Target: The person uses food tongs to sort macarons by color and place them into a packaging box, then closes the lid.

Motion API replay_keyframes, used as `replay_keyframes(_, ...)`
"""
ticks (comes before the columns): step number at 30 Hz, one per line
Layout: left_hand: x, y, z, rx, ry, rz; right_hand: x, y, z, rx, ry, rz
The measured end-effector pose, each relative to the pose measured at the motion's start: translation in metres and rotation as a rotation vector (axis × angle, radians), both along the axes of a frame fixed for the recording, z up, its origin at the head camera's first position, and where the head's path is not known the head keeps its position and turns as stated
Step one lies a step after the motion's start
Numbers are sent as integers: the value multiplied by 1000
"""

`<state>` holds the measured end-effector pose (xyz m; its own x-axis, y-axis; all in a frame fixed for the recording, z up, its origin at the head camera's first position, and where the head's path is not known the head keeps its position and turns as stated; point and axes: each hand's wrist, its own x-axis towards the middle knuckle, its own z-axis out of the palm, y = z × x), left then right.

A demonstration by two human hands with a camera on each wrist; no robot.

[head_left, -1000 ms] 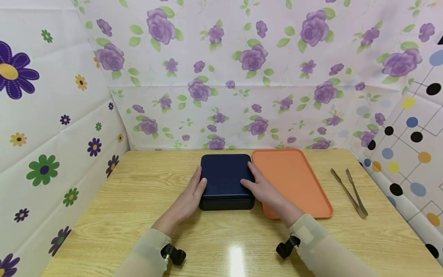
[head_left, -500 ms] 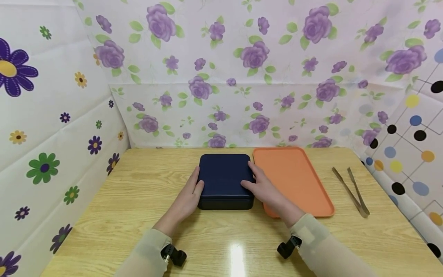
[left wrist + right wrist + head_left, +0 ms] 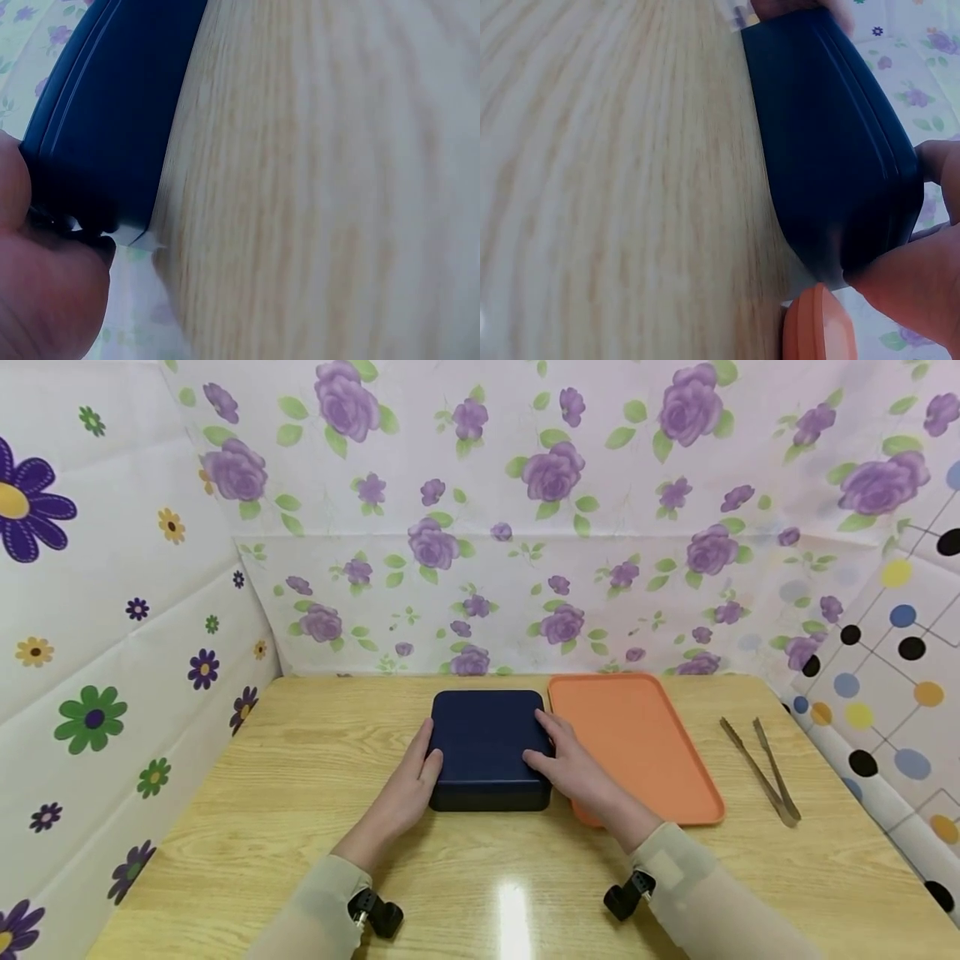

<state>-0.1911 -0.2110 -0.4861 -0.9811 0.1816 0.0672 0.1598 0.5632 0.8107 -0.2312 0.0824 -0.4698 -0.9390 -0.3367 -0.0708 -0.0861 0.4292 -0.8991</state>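
A dark blue lidded box [image 3: 487, 739] with rounded corners sits near the middle of the table. My left hand [image 3: 405, 789] holds its left side, thumb at the top edge and fingers along the wall. On the opposite side, my right hand [image 3: 573, 768] grips the box, with thumb and forefinger over the lid's edge. In the left wrist view, part of the left hand [image 3: 52, 292] shows against the near corner of the box [image 3: 112, 112]. The right wrist view shows a lid seam along the box [image 3: 832, 150] and the right thumb [image 3: 907, 289] at its corner.
An orange tray [image 3: 637, 743] lies flat, close along the box's right side. Metal tongs [image 3: 772, 781] lie spread farther right on the wooden table [image 3: 300, 827]. Flower-printed sheets [image 3: 480, 510] rise behind and at the left; a dotted sheet [image 3: 900, 693] stands at the right.
The box and both hands have shifted very slightly left relative to the tray. Both hands keep the same hold, and the head view has tilted a little.
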Motion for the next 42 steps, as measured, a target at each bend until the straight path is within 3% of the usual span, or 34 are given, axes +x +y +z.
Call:
replay_keyframes(6,-2,-1,5,-9,-18,-6,-1,2,1,-12,-11,9)
replay_keyframes(9,-6,2,11,2,-34,48,-5,1,5,-29,-2,-29)
replay_keyframes(13,-16,9,23,-19,-7,145,-15,-6,10,40,94,-57)
replay_keyframes(16,-25,17,27,-78,11,165,-22,-13,12,133,149,-52)
replay_keyframes(22,-34,27,25,-116,-30,175,-28,-26,6,182,107,-60)
replay_keyframes(27,-33,28,23,-91,-44,163,-28,-25,-1,160,100,-69)
replay_keyframes(33,-27,30,21,-52,-7,177,-22,-27,-1,119,80,-97)
replay_keyframes(42,-24,33,20,-48,7,193,-16,-31,-4,105,118,-120)
